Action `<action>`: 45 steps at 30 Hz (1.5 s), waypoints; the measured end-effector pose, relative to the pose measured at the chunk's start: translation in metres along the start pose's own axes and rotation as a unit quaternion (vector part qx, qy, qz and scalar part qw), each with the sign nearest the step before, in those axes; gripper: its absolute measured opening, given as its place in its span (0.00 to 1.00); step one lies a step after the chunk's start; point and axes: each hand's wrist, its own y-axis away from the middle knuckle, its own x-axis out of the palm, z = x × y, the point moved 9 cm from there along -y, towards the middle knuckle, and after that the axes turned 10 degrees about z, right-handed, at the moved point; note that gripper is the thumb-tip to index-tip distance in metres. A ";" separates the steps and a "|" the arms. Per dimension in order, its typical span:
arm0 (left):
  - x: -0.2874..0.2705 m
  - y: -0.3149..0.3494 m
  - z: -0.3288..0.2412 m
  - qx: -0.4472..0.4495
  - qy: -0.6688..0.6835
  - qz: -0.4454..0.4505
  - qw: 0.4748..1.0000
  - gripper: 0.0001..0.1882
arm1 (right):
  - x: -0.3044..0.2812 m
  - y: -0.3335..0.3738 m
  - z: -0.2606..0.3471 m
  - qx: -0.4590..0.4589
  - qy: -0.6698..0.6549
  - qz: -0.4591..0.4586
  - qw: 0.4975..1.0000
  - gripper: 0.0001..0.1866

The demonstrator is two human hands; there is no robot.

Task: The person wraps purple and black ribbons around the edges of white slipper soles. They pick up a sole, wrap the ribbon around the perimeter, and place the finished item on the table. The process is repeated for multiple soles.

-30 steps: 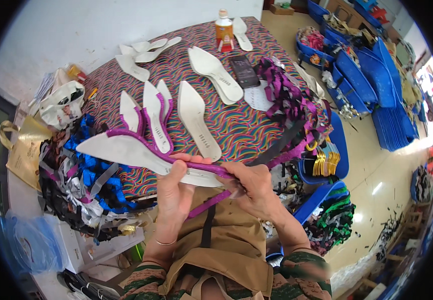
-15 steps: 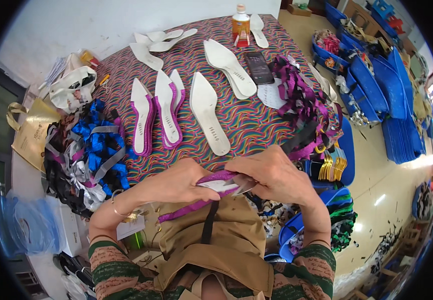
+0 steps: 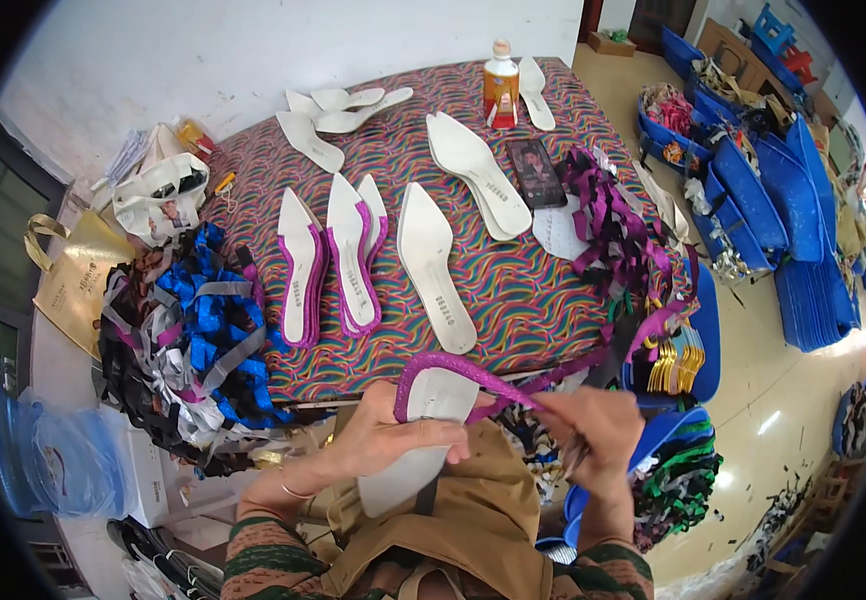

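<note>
In front of my lap, my left hand (image 3: 388, 438) grips a white insole (image 3: 440, 396) between thumb and fingers. A glittery purple strip (image 3: 450, 362) curves around its upper rounded end. My right hand (image 3: 598, 430), closed at the insole's right, pulls that strip taut outward. Something dark and narrow shows under the right fingers, too small to name. On the table, near the hands, lies a plain white insole (image 3: 435, 270). Left of it are two piles of purple-edged insoles (image 3: 300, 280), (image 3: 353, 265).
The patterned table (image 3: 393, 150) also bears more white insoles (image 3: 478, 175), a phone (image 3: 536, 172), a bottle (image 3: 500, 88) and purple strips (image 3: 608, 215). Blue and grey strips (image 3: 198, 320) heap at the left edge. Blue bins (image 3: 743, 190) stand on the floor at right.
The insole has turned upright, its strip-edged end facing the table. My right hand has moved right, away from my left, drawing the strip out. The view has shifted slightly.
</note>
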 end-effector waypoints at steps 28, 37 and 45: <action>-0.037 -0.046 0.005 0.101 0.082 -0.160 0.978 0.16 | 0.082 -0.007 -0.047 0.118 -0.337 -0.064 0.932 0.05; -0.042 -0.034 -0.027 0.192 0.106 -0.171 0.960 0.16 | 0.079 0.015 -0.033 0.088 -0.224 0.025 0.970 0.06; -0.069 -0.034 -0.039 0.282 0.042 -0.219 0.933 0.18 | 0.029 0.021 -0.070 0.172 -0.246 0.110 0.948 0.08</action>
